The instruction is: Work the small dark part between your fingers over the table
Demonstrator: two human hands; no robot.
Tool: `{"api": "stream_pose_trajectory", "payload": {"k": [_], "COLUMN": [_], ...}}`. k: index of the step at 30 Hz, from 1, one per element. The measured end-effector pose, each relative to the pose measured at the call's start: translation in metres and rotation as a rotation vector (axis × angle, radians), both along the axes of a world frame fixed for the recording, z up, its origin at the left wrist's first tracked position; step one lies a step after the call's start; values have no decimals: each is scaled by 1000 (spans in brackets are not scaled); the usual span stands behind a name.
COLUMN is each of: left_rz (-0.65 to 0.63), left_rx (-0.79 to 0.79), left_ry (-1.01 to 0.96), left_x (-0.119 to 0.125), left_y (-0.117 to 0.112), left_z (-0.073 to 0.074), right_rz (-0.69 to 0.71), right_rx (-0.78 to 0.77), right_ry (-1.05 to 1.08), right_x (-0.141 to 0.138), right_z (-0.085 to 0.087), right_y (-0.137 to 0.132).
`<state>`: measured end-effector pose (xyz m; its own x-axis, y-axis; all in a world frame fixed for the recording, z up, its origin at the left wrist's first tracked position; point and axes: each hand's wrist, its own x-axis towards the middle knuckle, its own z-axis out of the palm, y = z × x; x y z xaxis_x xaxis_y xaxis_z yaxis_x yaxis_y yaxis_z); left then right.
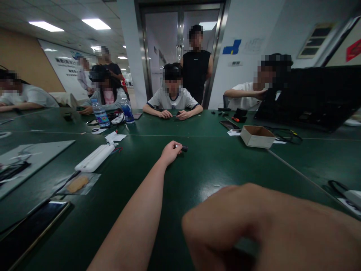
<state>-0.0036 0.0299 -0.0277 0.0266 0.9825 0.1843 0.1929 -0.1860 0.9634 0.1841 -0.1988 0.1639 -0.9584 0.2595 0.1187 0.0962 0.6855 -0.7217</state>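
Out over the middle of the green table, my left hand is closed round a short black cylinder, which looks like a small flashlight. Its dark end sticks out to the right of my fingers, at or just above the tabletop. Close to the camera, my right hand looms large and blurred at the lower right. Its fingers are bent inward and the fingertips are hidden, so what they hold, if anything, does not show.
To the left lie a phone, a clear packet and a white power strip. Two bottles stand beyond. A small box and a large black monitor are at the right. Several people sit or stand around the table.
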Motion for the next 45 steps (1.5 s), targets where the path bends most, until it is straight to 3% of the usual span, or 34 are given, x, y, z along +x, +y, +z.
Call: {"api": "stream_pose_trajectory", "payload": {"k": [4,7,9,12,14,16,18,20,28,45], "left_rz": [4,-5,-8,0,6,20,28,20,-79,-55], "left_rx": [-17,-5,-10,-59,-75,-66,-56,-51,-36,-29], "left_ry": [-5,-38,-70,-146,-179,-185,-181,-171,-143,-119], "left_x": [2,4,5,5,5,4,4,4,1,1], "left_y": [-7,-13,-15,-15,-15,-14,-13,-12,-11,-11], "left_z": [6,13,18,23,25,26,25,23,18,14], "right_rz": [-10,-194,-431,-971,-1192,-1160,-992,-871,-833,-717], "right_rx": [-156,-221,-223,-197,-301,-544,-760,-853,-916,-932], "right_ry": [22,7,17,79,95,166,315,436,597,669], "right_x": [-19,-15,-11,-14,-22,-29,-33,-32,-23,-18], "right_z": [2,-23,-48,-85,-107,-125,-140,-151,-162,-166], "right_y": [33,86,126,175,194,203,206,207,213,214]}}
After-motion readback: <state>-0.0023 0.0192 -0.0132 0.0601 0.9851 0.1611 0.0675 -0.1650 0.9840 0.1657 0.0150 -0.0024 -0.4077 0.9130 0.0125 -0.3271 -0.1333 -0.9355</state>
